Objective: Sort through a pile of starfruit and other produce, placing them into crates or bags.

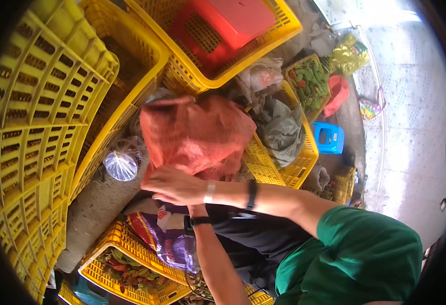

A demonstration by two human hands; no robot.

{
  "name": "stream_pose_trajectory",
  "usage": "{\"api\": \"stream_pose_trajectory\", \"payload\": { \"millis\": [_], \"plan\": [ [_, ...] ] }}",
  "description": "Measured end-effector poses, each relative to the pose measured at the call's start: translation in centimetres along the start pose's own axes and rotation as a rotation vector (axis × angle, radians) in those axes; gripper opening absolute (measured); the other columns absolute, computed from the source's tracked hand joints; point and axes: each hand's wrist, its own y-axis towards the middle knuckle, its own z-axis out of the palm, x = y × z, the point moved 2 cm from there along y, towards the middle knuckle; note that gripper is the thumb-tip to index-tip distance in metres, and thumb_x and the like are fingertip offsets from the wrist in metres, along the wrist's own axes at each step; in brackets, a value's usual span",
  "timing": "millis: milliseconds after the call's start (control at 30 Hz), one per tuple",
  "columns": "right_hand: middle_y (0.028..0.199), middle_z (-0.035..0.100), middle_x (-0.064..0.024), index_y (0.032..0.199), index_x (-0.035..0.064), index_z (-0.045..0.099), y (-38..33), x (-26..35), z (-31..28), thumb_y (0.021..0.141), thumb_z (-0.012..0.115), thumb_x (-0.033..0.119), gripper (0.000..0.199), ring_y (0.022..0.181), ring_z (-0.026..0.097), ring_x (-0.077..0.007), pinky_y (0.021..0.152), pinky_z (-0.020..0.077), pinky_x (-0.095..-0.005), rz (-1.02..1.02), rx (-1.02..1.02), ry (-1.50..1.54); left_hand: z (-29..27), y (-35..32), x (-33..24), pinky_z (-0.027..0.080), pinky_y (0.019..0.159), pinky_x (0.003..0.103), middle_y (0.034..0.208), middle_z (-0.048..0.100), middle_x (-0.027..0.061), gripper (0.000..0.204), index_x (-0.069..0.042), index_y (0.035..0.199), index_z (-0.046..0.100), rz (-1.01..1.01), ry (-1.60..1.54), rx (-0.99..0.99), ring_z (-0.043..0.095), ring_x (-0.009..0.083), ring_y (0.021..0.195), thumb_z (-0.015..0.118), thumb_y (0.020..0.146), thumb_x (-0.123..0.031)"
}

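A crumpled red mesh bag (197, 134) lies bunched up in front of me, among yellow crates. My right hand (174, 185), with a white band at the wrist, is at the bag's near edge; its fingers are curled closed against the red mesh. My left hand (197, 208) comes up from below and passes under the right one, close to the bag, so its fingers are hidden. Just below the hands is a purple and red printed plastic sack (169, 239), beside my dark trousers (253, 236).
A yellow crate (45, 117) stands tilted at left. Another yellow crate (291, 25) holds a red plastic stool (243, 20). Green and reddish leafy pieces fill a lower crate (116, 239). A clear wrapped roll (121, 166) sits on the floor; a blue stool (328, 138) stands right.
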Motion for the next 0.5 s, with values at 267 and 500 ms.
{"api": "stream_pose_trajectory", "payload": {
  "millis": [267, 500],
  "plan": [
    [0.142, 0.039, -0.0137, 0.144, 0.0033, 0.027, -22.3, -8.4, -11.0, 0.088, 0.066, 0.034, 0.075, 0.124, 0.046, -0.0259, 0.098, 0.0429, -0.0361, 1.483, -0.313, 0.239, 5.3, -10.0, -4.3, 0.047, 0.095, 0.048, 0.126, 0.057, 0.0131, 0.040, -0.005, 0.129, 0.051, -0.160, -0.437, 0.144, 0.056, 0.0298, 0.115, 0.047, 0.094, -0.024],
    [0.138, 0.048, -0.0125, 0.141, 0.0059, 0.036, -21.6, -12.3, -3.7, 0.078, 0.070, 0.051, 0.084, 0.128, 0.043, -0.0289, 0.102, 0.0402, -0.0397, 1.288, -0.417, 0.901, 8.8, -19.8, -4.6, 0.048, 0.095, 0.049, 0.125, 0.060, 0.0133, 0.038, -0.005, 0.125, 0.055, -0.303, -0.568, 0.026, 0.059, 0.0297, 0.113, 0.049, 0.093, -0.024]
  ]
}}
